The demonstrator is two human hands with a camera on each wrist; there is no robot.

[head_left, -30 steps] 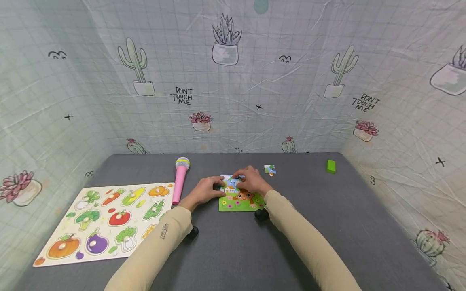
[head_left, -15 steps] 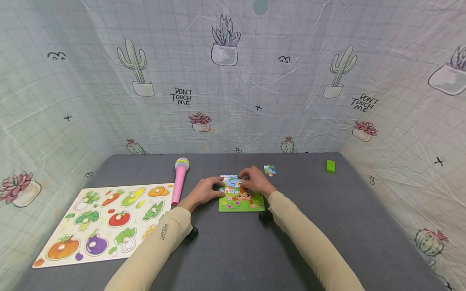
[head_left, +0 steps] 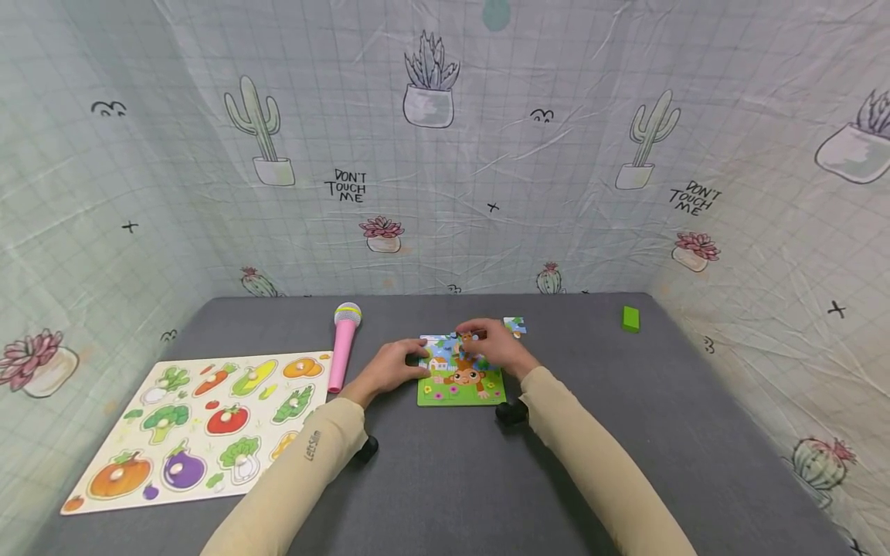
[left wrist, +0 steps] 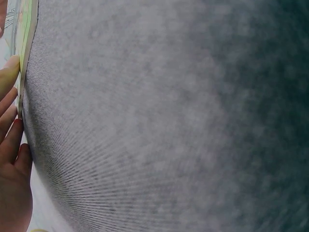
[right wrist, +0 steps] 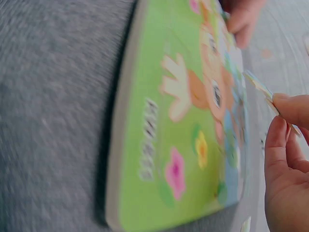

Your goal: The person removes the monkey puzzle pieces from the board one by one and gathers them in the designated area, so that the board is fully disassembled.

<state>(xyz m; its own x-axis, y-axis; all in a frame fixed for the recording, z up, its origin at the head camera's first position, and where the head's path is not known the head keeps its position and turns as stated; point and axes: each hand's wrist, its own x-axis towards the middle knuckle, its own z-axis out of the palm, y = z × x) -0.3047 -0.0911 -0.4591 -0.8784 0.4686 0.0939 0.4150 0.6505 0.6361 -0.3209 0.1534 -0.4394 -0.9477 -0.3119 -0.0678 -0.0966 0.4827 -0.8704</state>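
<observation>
A jigsaw puzzle board [head_left: 452,395] with a cartoon monkey, flowers and a green border lies on the grey table. My left hand [head_left: 391,364] holds its left edge, thumb and fingertips right at the rim; in the left wrist view that thumb [left wrist: 9,75] overlaps the green edge. Above the board's upper right part, my right hand [head_left: 497,346] pinches a small puzzle piece [head_left: 467,337] between thumb and fingers. Seen edge-on, the thin piece [right wrist: 260,87] is tilted and clear of the board in the right wrist view. Behind the right hand lies a loose puzzle piece [head_left: 515,325].
A pink toy microphone [head_left: 341,347] lies left of the puzzle board. Farther left is a large vegetable peg board [head_left: 202,432]. A green block [head_left: 630,319] sits at the back right. A printed cloth [head_left: 445,170] hangs behind and beside the table.
My right hand has shifted right along the board, and the pinched piece now shows between its fingers, tilted up. My left hand has stayed at the board's left edge.
</observation>
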